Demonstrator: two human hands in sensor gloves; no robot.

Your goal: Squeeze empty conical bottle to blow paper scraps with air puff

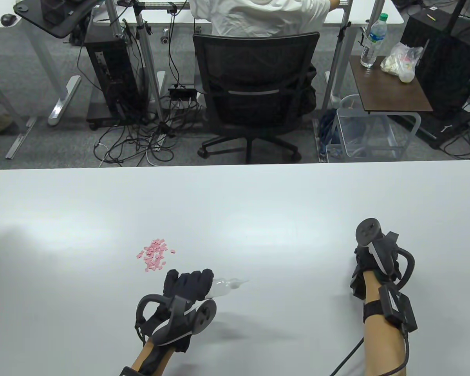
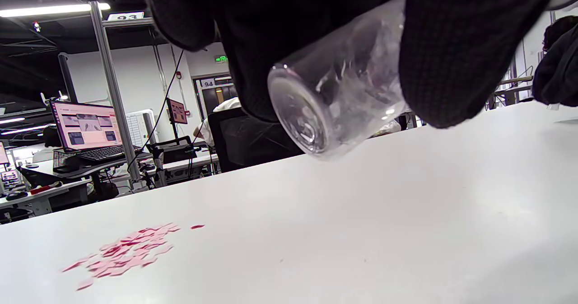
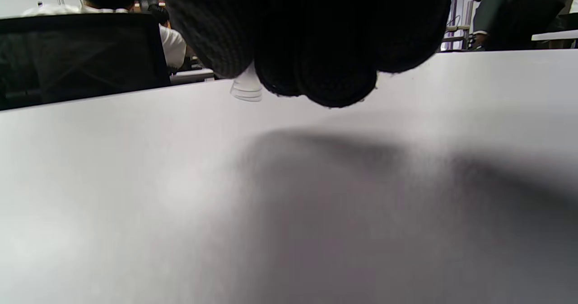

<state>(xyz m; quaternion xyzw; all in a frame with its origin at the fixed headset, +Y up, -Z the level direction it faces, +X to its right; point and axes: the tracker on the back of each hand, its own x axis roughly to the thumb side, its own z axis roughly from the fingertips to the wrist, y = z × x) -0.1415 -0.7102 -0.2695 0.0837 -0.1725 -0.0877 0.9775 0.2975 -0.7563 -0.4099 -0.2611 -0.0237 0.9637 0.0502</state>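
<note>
My left hand (image 1: pixel 188 284) grips a clear, empty conical bottle (image 1: pixel 225 286) around its body. The bottle lies about level just above the white table (image 1: pixel 258 203), its nozzle pointing right, away from the scraps. In the left wrist view the bottle's round base (image 2: pixel 311 119) faces the camera under my gloved fingers (image 2: pixel 451 60). A small pile of pink paper scraps (image 1: pixel 155 255) lies on the table just beyond and left of that hand; it also shows in the left wrist view (image 2: pixel 126 252). My right hand (image 1: pixel 366 262) rests curled at the right, fingers (image 3: pixel 316 37) closed on a small clear cap (image 3: pixel 246 89).
Beyond the table's far edge (image 1: pixel 235 166) stand a black office chair (image 1: pixel 254 90) with a seated person, cables, and a side table with a water bottle (image 1: pixel 372 39).
</note>
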